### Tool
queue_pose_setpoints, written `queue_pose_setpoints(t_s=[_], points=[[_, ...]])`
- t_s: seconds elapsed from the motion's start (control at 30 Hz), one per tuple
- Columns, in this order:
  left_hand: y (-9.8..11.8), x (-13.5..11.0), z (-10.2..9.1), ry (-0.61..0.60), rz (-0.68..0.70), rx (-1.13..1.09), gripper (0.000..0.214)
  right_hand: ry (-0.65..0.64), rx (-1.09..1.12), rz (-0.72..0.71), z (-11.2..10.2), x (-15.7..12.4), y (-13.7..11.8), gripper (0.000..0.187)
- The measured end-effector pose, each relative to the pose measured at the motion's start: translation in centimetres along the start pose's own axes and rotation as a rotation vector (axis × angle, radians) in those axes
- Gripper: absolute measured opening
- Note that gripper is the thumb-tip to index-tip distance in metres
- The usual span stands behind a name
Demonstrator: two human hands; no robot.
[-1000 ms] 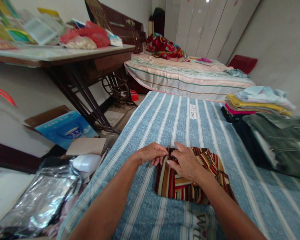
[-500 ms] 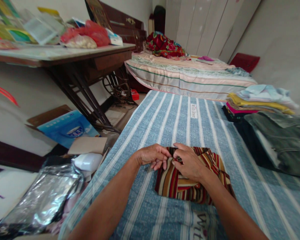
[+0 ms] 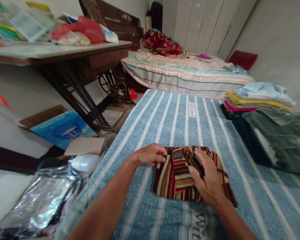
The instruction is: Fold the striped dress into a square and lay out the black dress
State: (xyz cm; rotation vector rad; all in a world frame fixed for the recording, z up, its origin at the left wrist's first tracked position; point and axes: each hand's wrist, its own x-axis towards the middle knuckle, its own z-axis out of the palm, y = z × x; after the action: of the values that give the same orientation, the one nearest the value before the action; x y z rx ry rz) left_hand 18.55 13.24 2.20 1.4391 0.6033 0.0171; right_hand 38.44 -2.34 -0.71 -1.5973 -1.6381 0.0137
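— How is light distributed?
— Softly; glare is returned by plastic packaging (image 3: 43,196) beside the left edge of the bed (image 3: 142,130), and shadow is cast under the table (image 3: 50,50).
— Where is blur seen?
— At the table's left end, where outlines are stretched.

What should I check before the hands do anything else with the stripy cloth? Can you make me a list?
1. Cloth all on the blue sheet: ok, no part hangs over the edge.
2. Cloth smooth on top: not ok, there are folds and creases around its middle.
3. Left hand at the cloth: ok, its fingertips are at the far left corner.
4. Left hand holding tight: cannot tell, its bent fingers hide the grip.
5. Right hand open: ok, thumb and fingers are apart over the cloth.
6. Clothes out of the way: ok, they sit off to the right with sheet in between.
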Motion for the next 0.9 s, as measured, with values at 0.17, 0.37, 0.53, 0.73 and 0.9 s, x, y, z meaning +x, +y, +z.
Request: queue_pose_setpoints(t_s=[0.17,0.37,0.53,0.73,0.9], points=[[0.0,0.4,0.0,0.069,-0.044,0.020,0.009,-0.105,-0.164,0.081,0.1,-3.2,2.4,0.056],[0.9,0.6,-0.2,0.155,-0.114,0.124,0.009,-0.146,-0.150,0.091,0.6,-3.4,2.7,0.056],[2.8,0.1,0.6,0.237,-0.163,0.389,0.015,-0.190,-0.163,0.089,0.4,-3.4,2.6,0.057],[3.2,0.8,1.3,0.309,-0.200,0.567,0.013,-0.212,-0.188,0.094,0.5,-3.6,2.6,0.057],[2.4,1.2,0.6,0.298,-0.120,0.389,0.018,-0.219,-0.190,0.100,0.6,-3.6,2.7,0.056]])
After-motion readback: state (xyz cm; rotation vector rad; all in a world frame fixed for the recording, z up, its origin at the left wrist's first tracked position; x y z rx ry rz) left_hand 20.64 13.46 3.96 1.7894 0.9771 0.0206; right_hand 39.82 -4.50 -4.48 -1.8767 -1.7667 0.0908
